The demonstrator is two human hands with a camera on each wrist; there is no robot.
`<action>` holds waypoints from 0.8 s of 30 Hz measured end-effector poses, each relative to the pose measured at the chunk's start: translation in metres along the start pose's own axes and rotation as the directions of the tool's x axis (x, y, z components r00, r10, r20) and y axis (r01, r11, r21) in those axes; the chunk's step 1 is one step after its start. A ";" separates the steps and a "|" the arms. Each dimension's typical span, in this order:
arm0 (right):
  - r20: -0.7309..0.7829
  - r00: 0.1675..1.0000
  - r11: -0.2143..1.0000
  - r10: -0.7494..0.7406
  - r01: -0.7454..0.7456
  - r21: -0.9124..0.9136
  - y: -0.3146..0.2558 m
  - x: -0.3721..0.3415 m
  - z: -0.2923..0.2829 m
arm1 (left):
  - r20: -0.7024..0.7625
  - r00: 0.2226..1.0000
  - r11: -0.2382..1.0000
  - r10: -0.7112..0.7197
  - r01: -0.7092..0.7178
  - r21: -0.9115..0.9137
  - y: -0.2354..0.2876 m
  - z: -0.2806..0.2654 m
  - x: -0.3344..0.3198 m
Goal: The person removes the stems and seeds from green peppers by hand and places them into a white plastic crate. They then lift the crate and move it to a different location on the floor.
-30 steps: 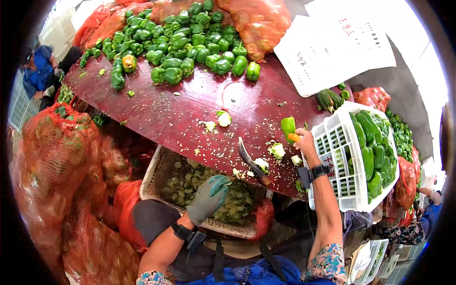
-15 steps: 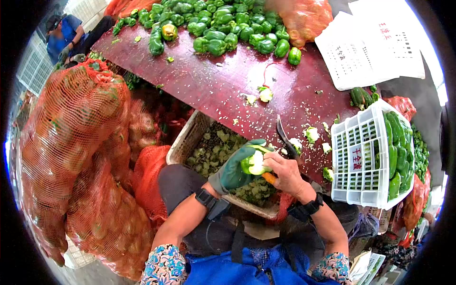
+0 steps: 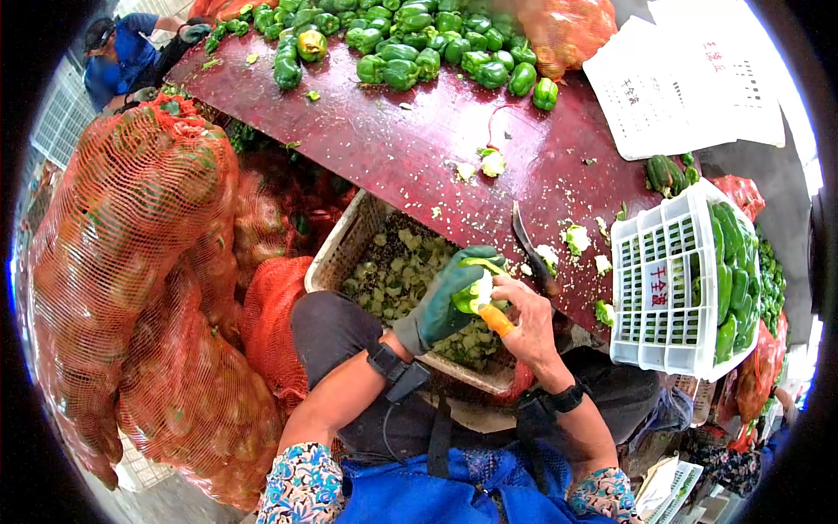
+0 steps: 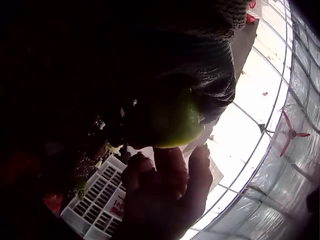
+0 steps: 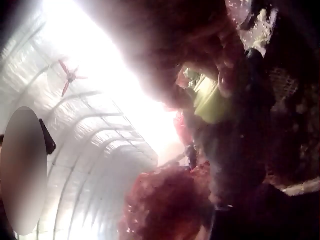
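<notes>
Left hand: in a grey-green work glove [image 3: 441,306], its fingers wrapped round the pepper from the person's left.
Right hand: bare [image 3: 528,327], with an orange cover [image 3: 496,320] on the thumb; the thumb and bent fingers pinch the pepper at its pale inside.
Pepper: a glossy green bell pepper [image 3: 464,300], opened to show white flesh, held between both hands above the crate.
How it should handle: probably light and hollow, with a crisp, fairly stiff wall; the smooth skin may slip if damp, and the opened edge could crack under a hard squeeze.
Where to hold: best cupped round its full outer side, leaving the opening free.
Crate: a pale rectangular plastic crate [image 3: 330,253] below the hands, holding whitish-green scraps.
Knife: a dark curved blade with a brown handle [image 3: 525,240], lying at the near edge of the dark red table [image 3: 375,131].
Basket: a white slatted plastic basket [image 3: 657,281] of green peppers, tilted, at the person's right.
Far side: a heap of whole green peppers [image 3: 401,72] on the table.
</notes>
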State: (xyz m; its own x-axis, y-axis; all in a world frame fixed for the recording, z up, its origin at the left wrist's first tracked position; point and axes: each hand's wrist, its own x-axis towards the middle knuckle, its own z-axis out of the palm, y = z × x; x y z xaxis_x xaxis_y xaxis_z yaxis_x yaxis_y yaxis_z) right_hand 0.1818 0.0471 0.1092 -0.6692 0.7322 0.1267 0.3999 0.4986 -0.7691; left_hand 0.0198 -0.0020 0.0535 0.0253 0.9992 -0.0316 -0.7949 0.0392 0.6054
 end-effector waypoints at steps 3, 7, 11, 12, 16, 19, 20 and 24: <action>-0.092 0.995 0.987 0.039 -0.053 -0.153 -0.010 0.001 0.010 | 0.005 0.993 0.982 0.117 -0.116 0.149 -0.004 0.002 0.002; -0.184 0.981 0.943 -0.068 0.003 -0.334 -0.007 0.003 0.022 | -0.011 0.992 0.988 0.130 -0.128 0.082 -0.008 0.002 0.002; -0.113 0.959 0.840 -0.260 0.167 -0.516 -0.005 0.009 0.022 | -0.035 0.982 0.945 0.187 -0.170 0.278 -0.024 -0.030 0.003; -0.081 0.951 0.805 -0.299 0.206 -0.556 -0.003 0.010 0.023 | -0.072 0.993 0.992 0.094 -0.087 0.094 -0.017 -0.023 0.002; -0.047 0.959 0.797 -0.279 0.204 -0.569 -0.004 0.012 0.026 | -0.097 0.995 0.991 0.022 -0.035 -0.133 -0.012 -0.017 0.005; -0.088 0.957 0.788 -0.278 0.175 -0.590 0.011 0.009 0.048 | -0.099 0.992 0.996 0.080 -0.085 -0.039 -0.026 -0.031 0.008; -0.087 0.949 0.810 -0.304 0.209 -0.547 0.014 0.010 0.051 | -0.153 0.986 0.997 0.069 -0.075 -0.036 -0.028 -0.031 0.007; -0.113 0.952 0.884 -0.283 0.213 -0.417 0.034 0.009 0.068 | -0.260 0.964 0.998 0.061 -0.058 0.016 -0.036 -0.045 0.005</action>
State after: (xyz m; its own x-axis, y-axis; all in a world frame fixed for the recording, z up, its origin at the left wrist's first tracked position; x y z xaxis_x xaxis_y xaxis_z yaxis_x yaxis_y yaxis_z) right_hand 0.1463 0.0390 0.0417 -0.6794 0.6090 0.4093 0.4719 0.7898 -0.3918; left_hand 0.0217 0.0007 -0.0039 -0.1817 0.9626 -0.2009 -0.7850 -0.0190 0.6192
